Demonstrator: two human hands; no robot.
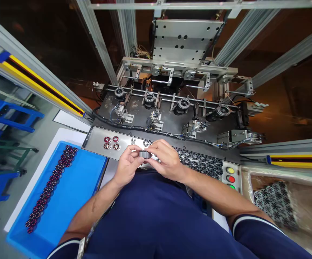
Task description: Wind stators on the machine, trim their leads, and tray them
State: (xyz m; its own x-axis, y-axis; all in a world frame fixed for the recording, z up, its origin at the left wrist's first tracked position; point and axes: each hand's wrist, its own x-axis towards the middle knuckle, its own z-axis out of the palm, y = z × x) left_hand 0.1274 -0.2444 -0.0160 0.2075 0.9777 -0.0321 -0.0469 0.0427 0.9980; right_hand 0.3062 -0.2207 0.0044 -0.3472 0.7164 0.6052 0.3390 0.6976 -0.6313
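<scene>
Both hands meet over the front edge of a steel tray [96,138]. My left hand [127,165] and my right hand [165,160] pinch a small dark grey ring-shaped part [144,154] between their fingertips. Several wound red stators [111,142] lie on the tray to the left of my hands. A bed of bare silver stator cores [201,162] lies on the tray to the right, partly hidden by my right hand.
A blue bin [72,187] at lower left holds a row of several red wound parts [52,185]. Behind the tray stands a machine with several round fixtures [183,104]. Yellow, red and green buttons [230,178] sit at right, beside a box of silver cores [274,201].
</scene>
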